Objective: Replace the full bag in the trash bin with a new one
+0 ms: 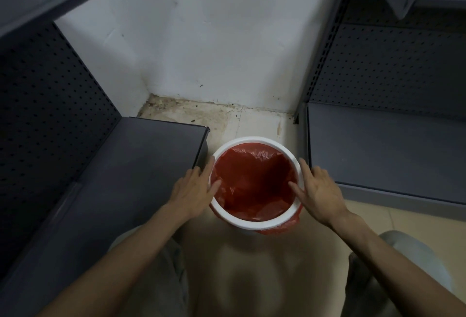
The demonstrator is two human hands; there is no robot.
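A round white trash bin (254,140) stands on the floor between two shelf units. A red plastic bag (252,180) lines its inside, and a bit of the bag hangs over the near right edge under the white rim. My left hand (194,190) rests on the bin's left rim with its fingers spread, the thumb dipping onto the red bag. My right hand (315,188) lies on the right rim, fingers spread too, thumb inside against the bag. Neither hand grips anything. The bag looks hollow, with nothing visible in it.
A dark grey metal shelf unit (141,165) with a pegboard back stands close on the left, its corner almost touching the bin. A matching shelf unit (383,150) stands on the right. A white wall (214,39) rises behind. My knees show at the bottom.
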